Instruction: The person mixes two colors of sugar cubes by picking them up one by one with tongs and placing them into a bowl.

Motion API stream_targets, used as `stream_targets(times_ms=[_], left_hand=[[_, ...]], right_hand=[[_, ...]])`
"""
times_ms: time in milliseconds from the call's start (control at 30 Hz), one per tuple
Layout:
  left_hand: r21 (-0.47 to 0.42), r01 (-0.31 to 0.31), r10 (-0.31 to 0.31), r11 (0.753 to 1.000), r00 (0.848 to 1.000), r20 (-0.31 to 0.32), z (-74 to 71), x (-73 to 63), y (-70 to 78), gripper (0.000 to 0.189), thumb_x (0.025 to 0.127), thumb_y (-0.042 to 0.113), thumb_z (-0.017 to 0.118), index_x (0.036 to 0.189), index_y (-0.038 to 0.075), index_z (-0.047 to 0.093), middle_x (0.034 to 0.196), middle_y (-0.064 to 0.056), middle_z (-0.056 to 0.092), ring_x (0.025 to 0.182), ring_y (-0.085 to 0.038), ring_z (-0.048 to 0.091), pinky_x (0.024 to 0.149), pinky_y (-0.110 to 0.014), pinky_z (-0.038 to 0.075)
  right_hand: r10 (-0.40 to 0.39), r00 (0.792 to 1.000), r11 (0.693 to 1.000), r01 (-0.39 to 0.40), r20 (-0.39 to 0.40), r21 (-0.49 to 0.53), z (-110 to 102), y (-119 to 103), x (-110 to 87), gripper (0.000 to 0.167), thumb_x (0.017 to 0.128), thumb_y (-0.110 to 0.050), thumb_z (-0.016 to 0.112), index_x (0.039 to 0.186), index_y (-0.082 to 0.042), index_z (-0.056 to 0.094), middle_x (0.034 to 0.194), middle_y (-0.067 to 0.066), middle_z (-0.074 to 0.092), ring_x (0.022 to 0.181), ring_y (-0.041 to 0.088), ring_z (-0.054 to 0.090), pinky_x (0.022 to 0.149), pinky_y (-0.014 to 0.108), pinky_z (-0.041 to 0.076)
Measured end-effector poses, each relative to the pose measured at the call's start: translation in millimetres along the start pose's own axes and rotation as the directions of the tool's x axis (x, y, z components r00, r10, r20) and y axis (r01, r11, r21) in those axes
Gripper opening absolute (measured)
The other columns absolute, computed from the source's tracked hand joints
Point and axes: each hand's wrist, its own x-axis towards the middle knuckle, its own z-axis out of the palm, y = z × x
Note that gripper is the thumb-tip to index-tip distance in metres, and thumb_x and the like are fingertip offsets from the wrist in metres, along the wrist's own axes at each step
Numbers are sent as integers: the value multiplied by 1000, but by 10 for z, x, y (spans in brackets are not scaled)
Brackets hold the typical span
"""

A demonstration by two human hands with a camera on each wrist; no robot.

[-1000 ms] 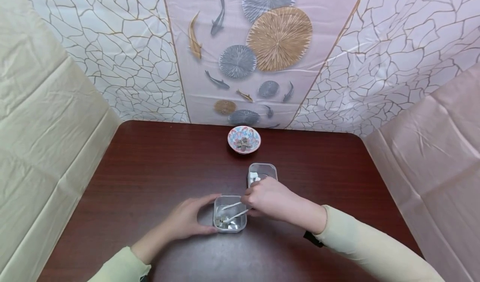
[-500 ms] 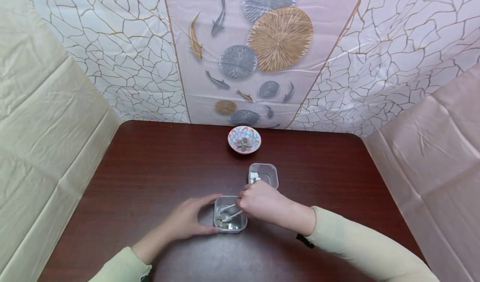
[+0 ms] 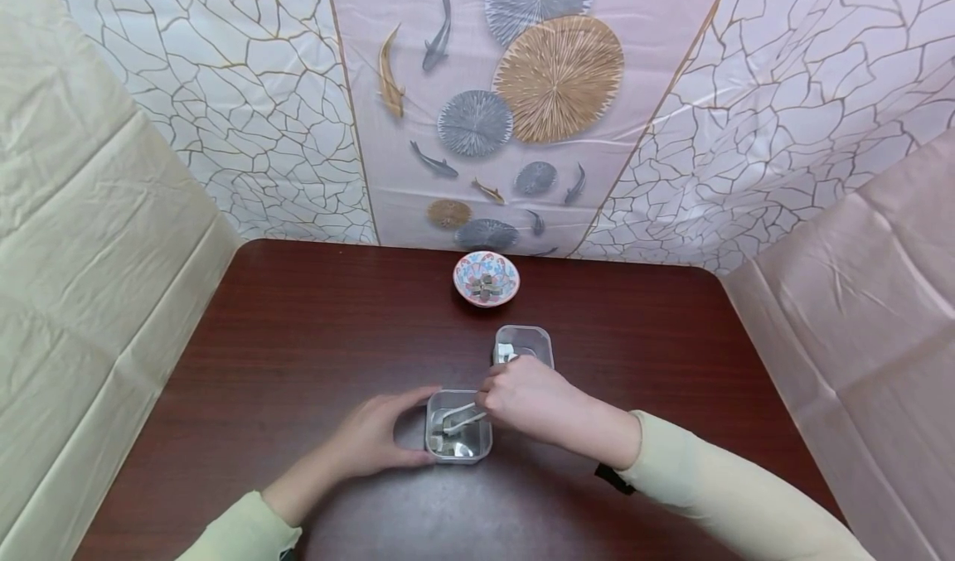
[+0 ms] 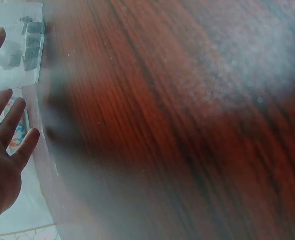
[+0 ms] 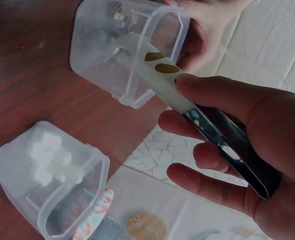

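Observation:
My left hand [image 3: 376, 438] spans the left side of a clear plastic container [image 3: 483, 449], thumb at its near corner and forefinger at its far corner. In the left wrist view its fingers [image 4: 10, 122] are spread and straight. My right hand [image 3: 528, 394] holds small tongs [image 5: 167, 90] with pale arms and a dark shiny handle, thumb on one side and fingers on the other. The tongs' tips reach inside the container, at several small greyish blocks [image 4: 33, 46] in its left part. I cannot tell whether the tips pinch a block.
Just behind my right hand stands a second clear container [image 3: 533, 337] with white pieces [image 5: 52, 157] in it. Farther back is a patterned bowl [image 3: 464, 273] with several small greyish pieces. Everything stands on a dark reddish wooden table [image 3: 313, 321], with patterned cloth behind.
The right hand shifted left with the tongs, then slightly back right. The tongs' arms have come closer together and their tips sit a little farther back. The left hand has stayed put.

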Motion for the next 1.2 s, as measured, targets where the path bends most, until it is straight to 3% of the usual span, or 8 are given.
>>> stream_targets(times_ms=[200,533,767,967,1200], left_hand=[[-5,1,-1,1000,1000,2,-13,4,5,92,76,51,94,155,22,57,141,-6,71,119,-31,71,99,-54,58],[-3,-1,1,1000,1000,-1,-27,17,3,91,76,52,93,155,23,57,141,-5,71,119,-30,71,99,-54,58],[-9,-11,11,1000,1000,-7,-24,19,-17,91,76,51,94,155,23,57,140,-5,72,119,-29,72,99,-53,58],[-6,-6,6,1000,1000,-4,2,5,-32,92,76,52,94,155,23,57,141,-5,71,120,-29,71,100,-53,58],[-20,-22,22,1000,1000,-7,24,-6,-20,90,77,50,94,154,20,58,141,-3,71,121,-27,71,100,-52,58]], right_hand=[[11,1000,1000,-11,8,5,-133,92,-75,19,81,-16,85,75,-25,69,73,-15,68,73,10,66,52,29,51],[40,986,992,-19,-161,126,-379,320,-241,30,75,-19,92,81,-20,63,70,-13,65,69,10,62,52,28,48],[82,969,978,-34,-231,206,-556,459,-334,26,80,-20,94,94,-16,72,79,-11,69,69,11,62,56,29,52],[137,959,966,-73,-250,250,-578,591,-410,29,79,-19,94,104,-12,81,87,-7,76,70,13,64,57,32,54],[204,941,953,-127,-271,277,-501,808,-451,26,78,-14,94,100,-11,81,82,-4,73,72,14,68,57,35,56]])
